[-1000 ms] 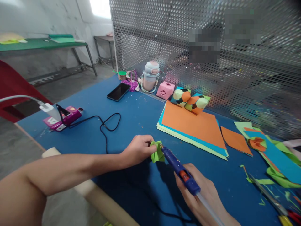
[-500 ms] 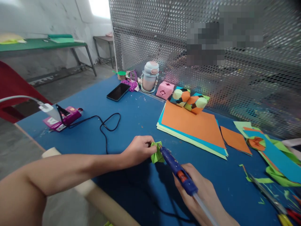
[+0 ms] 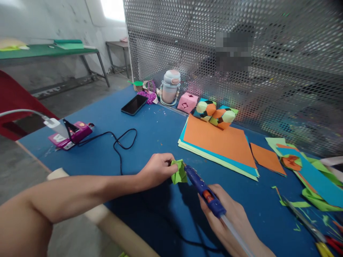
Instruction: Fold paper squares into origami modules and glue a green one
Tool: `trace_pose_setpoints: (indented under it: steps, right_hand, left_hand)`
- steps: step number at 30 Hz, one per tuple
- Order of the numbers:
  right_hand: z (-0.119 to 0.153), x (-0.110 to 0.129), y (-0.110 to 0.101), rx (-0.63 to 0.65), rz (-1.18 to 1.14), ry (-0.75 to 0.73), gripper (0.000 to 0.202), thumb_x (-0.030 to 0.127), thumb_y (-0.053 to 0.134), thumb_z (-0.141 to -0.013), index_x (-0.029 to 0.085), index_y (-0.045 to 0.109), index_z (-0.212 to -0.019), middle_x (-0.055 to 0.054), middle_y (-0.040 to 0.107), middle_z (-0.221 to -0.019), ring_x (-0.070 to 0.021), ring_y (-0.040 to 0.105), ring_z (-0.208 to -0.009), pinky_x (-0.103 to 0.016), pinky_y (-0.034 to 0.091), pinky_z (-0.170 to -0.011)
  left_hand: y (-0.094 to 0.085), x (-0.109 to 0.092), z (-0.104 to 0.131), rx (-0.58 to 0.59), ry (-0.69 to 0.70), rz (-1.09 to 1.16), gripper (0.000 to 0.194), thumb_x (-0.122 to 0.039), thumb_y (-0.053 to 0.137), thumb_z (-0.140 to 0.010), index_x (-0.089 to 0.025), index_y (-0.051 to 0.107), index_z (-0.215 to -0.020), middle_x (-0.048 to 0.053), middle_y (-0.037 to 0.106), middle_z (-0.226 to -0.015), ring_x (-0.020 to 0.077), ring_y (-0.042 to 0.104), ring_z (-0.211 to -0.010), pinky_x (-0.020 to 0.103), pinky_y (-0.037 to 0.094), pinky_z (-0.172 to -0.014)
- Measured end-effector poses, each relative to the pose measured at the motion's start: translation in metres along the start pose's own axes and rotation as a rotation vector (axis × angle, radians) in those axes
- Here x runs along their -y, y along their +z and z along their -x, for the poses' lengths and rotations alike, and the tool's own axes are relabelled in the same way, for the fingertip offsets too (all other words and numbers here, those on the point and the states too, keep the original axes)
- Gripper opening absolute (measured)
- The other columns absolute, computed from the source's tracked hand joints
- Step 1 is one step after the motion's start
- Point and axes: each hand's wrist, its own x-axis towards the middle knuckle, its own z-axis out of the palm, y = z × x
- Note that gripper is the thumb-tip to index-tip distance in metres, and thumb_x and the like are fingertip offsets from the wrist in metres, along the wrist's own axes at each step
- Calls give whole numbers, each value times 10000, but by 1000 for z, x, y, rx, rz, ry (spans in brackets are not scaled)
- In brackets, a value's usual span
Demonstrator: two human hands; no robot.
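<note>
My left hand (image 3: 158, 169) pinches a small folded piece of lime-green paper (image 3: 179, 172) between thumb and fingers, above the blue table. In my right hand (image 3: 233, 217) is a dark blue glue gun (image 3: 203, 191), its trigger side turned down and hidden by the hand. A clear glue stick (image 3: 237, 235) sticks out of its back end. The gun's nozzle points at the right edge of the green paper; whether it touches, I cannot tell.
On the blue table (image 3: 158, 137) lie stacked coloured sheets (image 3: 217, 142), two paper balls (image 3: 214, 112), a pink paper box (image 3: 188, 102), a bottle (image 3: 170, 87), a phone (image 3: 134, 104) and a purple power strip (image 3: 71, 135). Scissors (image 3: 308, 225) and paper strips (image 3: 313, 175) lie right. Behind stands a perforated metal panel (image 3: 166, 35).
The glue gun's nozzle has shifted slightly right along the green paper's upper edge. The paper has tilted a little in my left hand. Both hands keep their hold.
</note>
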Motion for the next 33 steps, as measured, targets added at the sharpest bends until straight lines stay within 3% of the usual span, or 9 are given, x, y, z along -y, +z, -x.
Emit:
trace_pose_setpoints:
  steps: [6, 17, 22, 26, 29, 33]
  right_hand:
    - [-1, 1, -2, 19, -10, 59, 109, 280, 426, -862, 225, 516, -891, -2, 579, -707, -130, 562, -501, -225, 417, -453]
    - [-5, 4, -6, 37, 15, 34, 92, 279, 443, -854, 227, 516, -875, 5, 596, -716, -121, 561, -477, -216, 428, -446]
    - [-10, 9, -7, -35, -51, 170, 115, 334, 495, -844, 231, 531, -808, 23, 583, -601, -121, 544, -437, -208, 436, -431]
    - [-16, -1, -5, -141, -123, 326, 241, 412, 519, -836, 197, 610, -893, -25, 654, -679, -168, 626, -562, -244, 492, -509]
    - [-21, -18, 2, -115, -88, 313, 319, 446, 491, -845, 182, 642, -944, -60, 684, -816, -208, 650, -736, -298, 517, -626]
    - [-24, -33, 13, -122, 25, 269, 343, 446, 455, -853, 174, 636, -958, -66, 650, -871, -221, 596, -811, -371, 490, -730]
  left_hand:
    - [0, 0, 0, -16, 0, 24, 143, -245, 478, -687, -164, 461, -570, -71, 304, -492, 71, 272, -484, 194, 196, -438]
    - [0, 2, 0, -16, 5, 24, 147, -254, 478, -693, -165, 463, -577, -75, 300, -478, 69, 265, -472, 197, 184, -432]
    - [-4, -2, -2, -56, 18, 49, 130, -244, 472, -683, -163, 467, -581, -73, 314, -486, 69, 281, -476, 201, 200, -440]
    - [-6, -9, -2, -103, 22, 91, 128, -231, 463, -682, -164, 454, -572, -73, 305, -492, 65, 282, -476, 200, 198, -442]
    - [-5, -14, 1, -97, 13, 125, 129, -228, 460, -676, -165, 446, -565, -75, 298, -492, 61, 265, -470, 198, 187, -437]
    - [-2, -19, 11, -29, -8, 173, 148, -243, 469, -687, -164, 441, -565, -73, 315, -496, 60, 272, -480, 193, 201, -440]
